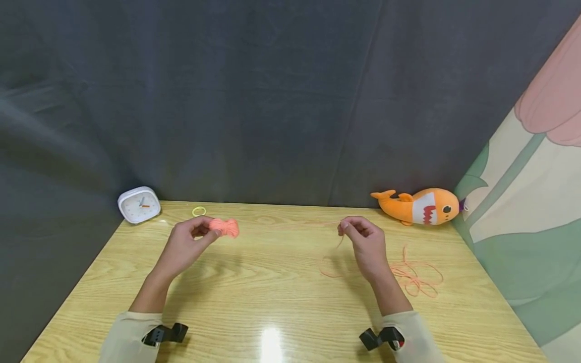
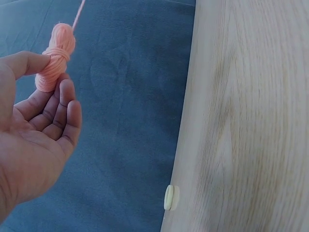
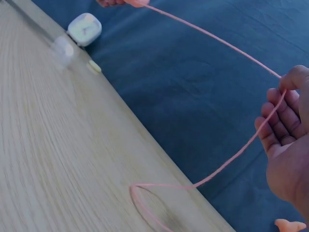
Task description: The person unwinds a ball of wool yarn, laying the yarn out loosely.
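A small bundle of coral-pink yarn (image 2: 58, 58), wound about its middle, is pinched between thumb and fingers of my left hand (image 1: 186, 244) above the table's left half. From the bundle one strand (image 3: 212, 36) runs taut to my right hand (image 1: 365, 247), whose thumb and forefinger pinch it. Past those fingertips the strand hangs down and curves onto the tabletop. More loose yarn (image 1: 415, 275) lies in tangled loops on the wood, right of my right forearm.
On the wooden table (image 1: 254, 292), a white clock (image 1: 139, 205) stands at the back left corner. Near it lies a pale yellow ring (image 1: 198, 211). An orange plush shark (image 1: 422, 206) sits at the back right. A dark curtain (image 1: 254, 101) hangs behind the table.
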The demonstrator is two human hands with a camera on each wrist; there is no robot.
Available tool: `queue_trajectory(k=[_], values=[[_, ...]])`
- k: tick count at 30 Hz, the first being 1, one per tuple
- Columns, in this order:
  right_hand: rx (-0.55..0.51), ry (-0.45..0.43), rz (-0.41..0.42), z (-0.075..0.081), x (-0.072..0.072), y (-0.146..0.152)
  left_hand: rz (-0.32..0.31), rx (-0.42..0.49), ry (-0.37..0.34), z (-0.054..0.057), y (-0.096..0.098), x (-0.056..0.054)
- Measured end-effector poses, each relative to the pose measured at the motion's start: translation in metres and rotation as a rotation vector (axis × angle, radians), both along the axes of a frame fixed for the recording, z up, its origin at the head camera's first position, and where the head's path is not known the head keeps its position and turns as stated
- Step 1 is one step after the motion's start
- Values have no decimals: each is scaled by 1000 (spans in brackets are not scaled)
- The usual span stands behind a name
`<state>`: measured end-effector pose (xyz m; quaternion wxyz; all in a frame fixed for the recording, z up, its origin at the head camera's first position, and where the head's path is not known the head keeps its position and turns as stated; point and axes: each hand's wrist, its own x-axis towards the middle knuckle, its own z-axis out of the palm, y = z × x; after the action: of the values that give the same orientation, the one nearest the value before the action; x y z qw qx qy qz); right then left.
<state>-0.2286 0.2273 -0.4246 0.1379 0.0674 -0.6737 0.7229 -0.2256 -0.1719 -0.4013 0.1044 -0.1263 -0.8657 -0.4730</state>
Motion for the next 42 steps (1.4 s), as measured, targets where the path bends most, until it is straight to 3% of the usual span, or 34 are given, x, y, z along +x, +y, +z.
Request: queue_trajectory(k=[19, 30, 42], values=[[-46, -15, -73, -2, 2, 31, 22, -36, -1, 1, -1, 2], [-192, 63, -76, 3, 2, 45, 11, 3, 36, 0, 0, -1], [-308, 111, -106, 12, 5, 58, 33, -22, 6, 2, -1, 1]])
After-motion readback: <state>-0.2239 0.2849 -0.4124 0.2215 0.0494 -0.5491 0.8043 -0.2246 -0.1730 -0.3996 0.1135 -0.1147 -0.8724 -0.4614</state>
